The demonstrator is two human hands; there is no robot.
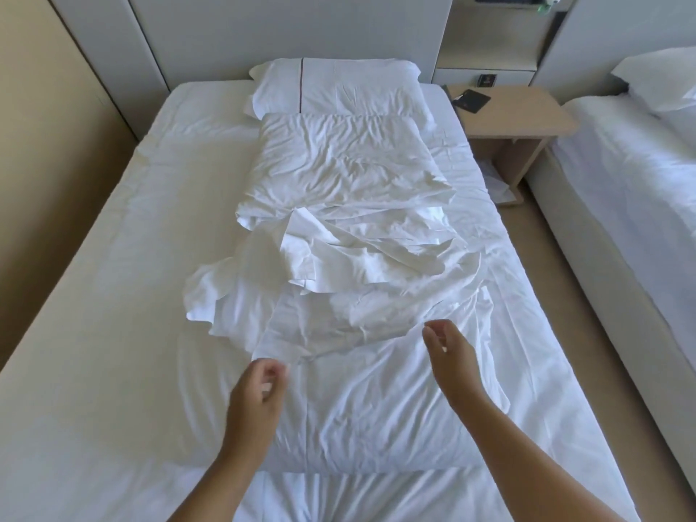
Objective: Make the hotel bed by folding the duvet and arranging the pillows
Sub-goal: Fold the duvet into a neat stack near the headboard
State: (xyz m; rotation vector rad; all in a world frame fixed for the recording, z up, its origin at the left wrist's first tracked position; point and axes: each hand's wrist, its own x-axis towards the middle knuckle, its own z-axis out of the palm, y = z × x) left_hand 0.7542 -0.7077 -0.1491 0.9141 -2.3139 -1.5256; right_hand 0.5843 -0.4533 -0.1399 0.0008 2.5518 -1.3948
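A white duvet (350, 205) lies crumpled in a long strip down the middle of the bed (113, 258), with loose flaps of fabric bunched near its centre. A white pillow (339, 88) rests flat at the head, against the headboard. My left hand (260, 389) hovers just above the duvet's near part, fingers curled and apart, holding nothing. My right hand (448, 352) hangs a little further right, also above the duvet, fingers loosely spread and empty. Both forearms reach in from the bottom edge.
A wooden nightstand (527, 118) with a dark flat object (470, 101) stands right of the bed's head. A second bed (632, 175) with a pillow (663, 81) runs along the right, across a narrow floor strip. A beige wall borders the left.
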